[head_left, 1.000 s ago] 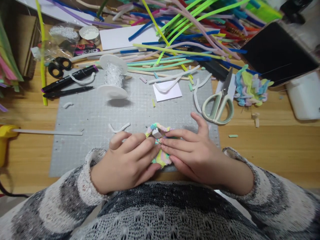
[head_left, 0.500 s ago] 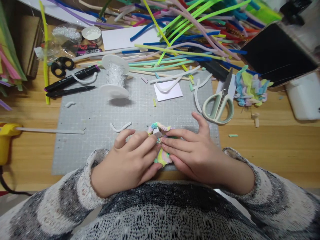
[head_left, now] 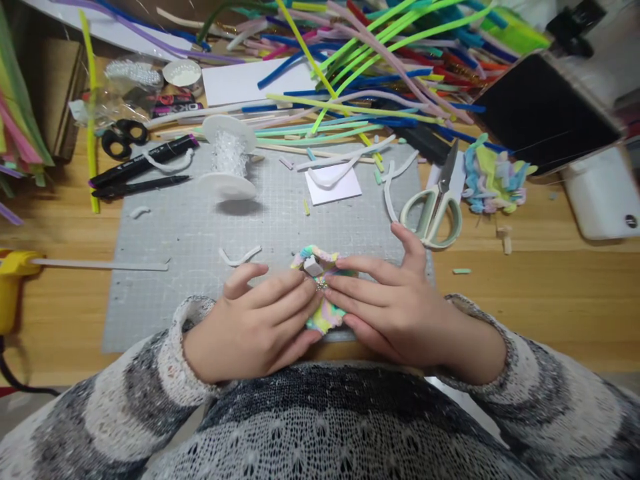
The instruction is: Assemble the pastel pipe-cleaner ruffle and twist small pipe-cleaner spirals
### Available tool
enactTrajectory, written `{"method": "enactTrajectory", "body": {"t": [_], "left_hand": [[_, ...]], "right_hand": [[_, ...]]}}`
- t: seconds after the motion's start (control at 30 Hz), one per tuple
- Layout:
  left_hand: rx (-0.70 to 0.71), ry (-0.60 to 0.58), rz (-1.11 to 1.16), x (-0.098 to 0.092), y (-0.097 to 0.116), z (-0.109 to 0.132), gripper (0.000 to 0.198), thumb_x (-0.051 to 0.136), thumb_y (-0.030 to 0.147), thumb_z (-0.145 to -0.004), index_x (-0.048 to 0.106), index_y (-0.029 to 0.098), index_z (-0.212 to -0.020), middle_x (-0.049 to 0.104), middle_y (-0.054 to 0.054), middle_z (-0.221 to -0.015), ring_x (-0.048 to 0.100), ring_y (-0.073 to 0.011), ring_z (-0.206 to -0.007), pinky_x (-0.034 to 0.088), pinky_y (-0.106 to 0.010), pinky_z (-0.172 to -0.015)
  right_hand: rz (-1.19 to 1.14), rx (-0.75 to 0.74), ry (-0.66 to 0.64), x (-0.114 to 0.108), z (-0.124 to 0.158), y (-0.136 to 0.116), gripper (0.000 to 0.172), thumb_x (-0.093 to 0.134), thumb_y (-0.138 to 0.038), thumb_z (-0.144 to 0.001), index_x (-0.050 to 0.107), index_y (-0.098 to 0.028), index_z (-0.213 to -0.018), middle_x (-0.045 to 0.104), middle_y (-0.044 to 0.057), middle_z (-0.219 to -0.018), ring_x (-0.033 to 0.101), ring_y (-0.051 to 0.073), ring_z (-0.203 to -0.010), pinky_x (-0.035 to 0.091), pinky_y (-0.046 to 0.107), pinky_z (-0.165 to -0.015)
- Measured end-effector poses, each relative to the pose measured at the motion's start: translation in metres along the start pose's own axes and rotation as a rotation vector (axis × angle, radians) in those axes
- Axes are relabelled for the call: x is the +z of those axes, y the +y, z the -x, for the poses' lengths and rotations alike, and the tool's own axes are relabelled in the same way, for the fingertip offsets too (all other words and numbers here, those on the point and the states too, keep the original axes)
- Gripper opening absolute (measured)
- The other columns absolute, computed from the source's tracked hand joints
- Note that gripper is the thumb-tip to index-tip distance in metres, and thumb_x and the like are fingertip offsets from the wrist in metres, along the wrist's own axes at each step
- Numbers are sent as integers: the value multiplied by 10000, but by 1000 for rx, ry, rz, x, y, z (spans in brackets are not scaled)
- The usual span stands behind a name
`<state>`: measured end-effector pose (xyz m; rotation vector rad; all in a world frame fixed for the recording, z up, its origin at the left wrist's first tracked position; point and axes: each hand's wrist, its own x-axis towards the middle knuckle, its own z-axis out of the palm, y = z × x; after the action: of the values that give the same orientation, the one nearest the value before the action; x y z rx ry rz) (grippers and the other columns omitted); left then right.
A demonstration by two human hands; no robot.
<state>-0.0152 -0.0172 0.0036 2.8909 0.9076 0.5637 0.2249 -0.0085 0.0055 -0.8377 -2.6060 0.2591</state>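
Near the front edge of the cutting mat lies a pastel pipe-cleaner craft piece (head_left: 326, 315) in yellow, pink, blue and mint, with a small pale block (head_left: 313, 266) in its upper part and a tiny shiny cluster at its middle. My left hand (head_left: 260, 317) grips it from the left, fingertips close to the shiny cluster and thumb at the lower edge. From the other side my right hand (head_left: 395, 303) holds it, its index finger raised away or stretched near the top edge. Fingers cover much of both sides of the piece.
The grey cutting mat (head_left: 165, 293) carries a spool (head_left: 227, 157), markers (head_left: 145, 160) and pipe-cleaner scraps (head_left: 241, 256). Scissors (head_left: 435, 207) and a second pastel piece (head_left: 495, 173) lie right. A yellow glue gun (head_left: 13, 287) is left. Pipe cleaners (head_left: 370, 53) pile up behind, beside a dark-screened tablet (head_left: 550, 110).
My hands have spread slightly apart, showing more of the pastel piece and its shiny middle. Both still hold it. The view has shifted a little.
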Motion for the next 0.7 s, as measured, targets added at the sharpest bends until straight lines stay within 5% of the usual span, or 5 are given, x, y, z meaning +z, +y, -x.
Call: {"method": "enactTrajectory", "body": {"t": [0.47, 0.7], "left_hand": [[-65, -47, 11, 1, 6, -1, 326, 521, 364, -949, 624, 179, -1196, 716, -7, -1159, 590, -161, -1154, 265, -366, -1060], [-80, -99, 22, 0, 9, -2, 304, 483, 369, -959, 636, 181, -1142, 717, -14, -1140, 569, -162, -1187, 218, -372, -1100]], "right_hand": [[-11, 47, -35, 1, 1, -3, 228, 529, -221, -928, 653, -153, -1107, 746, -15, -1071, 591, 181, -1159, -47, 527, -1192], [-24, 56, -78, 3, 0, -3, 222, 496, -219, -936, 690, -239, -1042, 747, -26, -1061, 591, 165, -1167, -89, 494, -1208]]}}
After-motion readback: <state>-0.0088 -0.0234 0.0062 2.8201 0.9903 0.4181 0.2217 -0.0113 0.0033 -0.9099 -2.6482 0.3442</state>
